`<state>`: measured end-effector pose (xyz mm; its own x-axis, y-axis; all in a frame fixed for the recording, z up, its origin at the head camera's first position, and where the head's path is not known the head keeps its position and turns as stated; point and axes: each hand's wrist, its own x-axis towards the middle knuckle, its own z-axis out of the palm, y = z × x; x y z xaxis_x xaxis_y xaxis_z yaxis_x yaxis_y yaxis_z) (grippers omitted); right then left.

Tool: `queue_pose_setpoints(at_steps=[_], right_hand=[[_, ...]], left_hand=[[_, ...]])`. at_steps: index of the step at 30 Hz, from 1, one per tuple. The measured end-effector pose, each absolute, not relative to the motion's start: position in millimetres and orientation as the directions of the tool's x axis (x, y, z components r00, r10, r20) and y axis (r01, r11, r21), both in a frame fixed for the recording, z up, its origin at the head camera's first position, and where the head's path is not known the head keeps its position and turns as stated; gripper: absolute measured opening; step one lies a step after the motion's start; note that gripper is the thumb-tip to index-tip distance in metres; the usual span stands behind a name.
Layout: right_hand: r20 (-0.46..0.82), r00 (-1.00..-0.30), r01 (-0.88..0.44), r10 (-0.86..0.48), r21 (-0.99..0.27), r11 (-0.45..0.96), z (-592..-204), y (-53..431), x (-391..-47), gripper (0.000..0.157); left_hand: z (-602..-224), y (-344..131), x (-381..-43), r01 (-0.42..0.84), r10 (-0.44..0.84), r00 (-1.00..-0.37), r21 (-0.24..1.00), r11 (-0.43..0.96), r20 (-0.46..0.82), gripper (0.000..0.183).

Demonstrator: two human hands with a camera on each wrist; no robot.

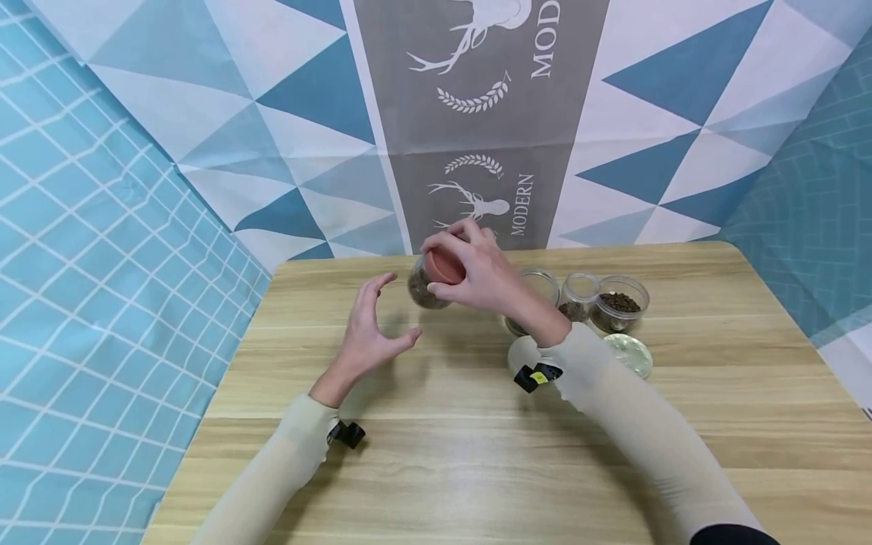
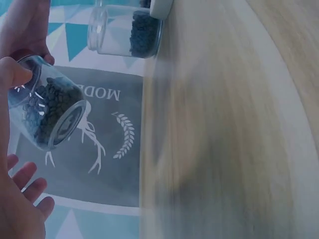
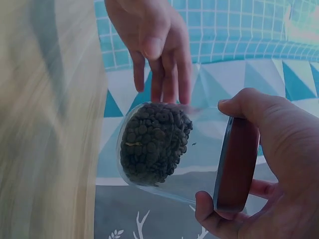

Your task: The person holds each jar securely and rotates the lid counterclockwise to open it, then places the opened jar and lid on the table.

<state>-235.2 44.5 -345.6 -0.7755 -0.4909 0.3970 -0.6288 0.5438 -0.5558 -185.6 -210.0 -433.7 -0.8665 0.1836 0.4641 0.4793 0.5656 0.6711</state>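
Observation:
A clear jar (image 1: 424,289) partly filled with dark brown pellets (image 3: 149,144) hangs tilted above the far part of the table. My right hand (image 1: 482,266) grips it by its reddish-brown lid (image 3: 238,164), fingers and thumb round the rim. To the left of the jar is my left hand (image 1: 368,333), thumb and fingers spread wide. In the left wrist view the jar (image 2: 50,107) lies between the left thumb and fingers. The right wrist view puts the left fingers (image 3: 169,84) close beside the jar wall; whether they touch it I cannot tell.
Right of the hands stand several clear containers, among them a small jar (image 1: 580,291) and a wide tub (image 1: 620,304) of brown pellets. A pale green lid (image 1: 628,354) and a whitish lid (image 1: 521,354) lie in front. Patterned cloth (image 1: 477,129) rises behind the wooden table (image 1: 436,454).

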Motion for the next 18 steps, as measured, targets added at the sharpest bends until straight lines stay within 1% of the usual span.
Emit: queue_pose_setpoints(at_steps=[9, 18], right_hand=[[0.421, -0.769, -0.638, -0.481, -0.553, 0.535, -355, 53, -223, 0.050], [0.455, -0.754, -0.657, -0.474, -0.554, 0.512, -363, 60, -217, 0.052]], left_hand=[[-433, -202, -187, 0.518, 0.212, -0.845, 0.650, 0.556, 0.491, 0.107], [-427, -186, -191, 0.593, 0.296, -0.798, 0.595, 0.543, 0.525, 0.113]])
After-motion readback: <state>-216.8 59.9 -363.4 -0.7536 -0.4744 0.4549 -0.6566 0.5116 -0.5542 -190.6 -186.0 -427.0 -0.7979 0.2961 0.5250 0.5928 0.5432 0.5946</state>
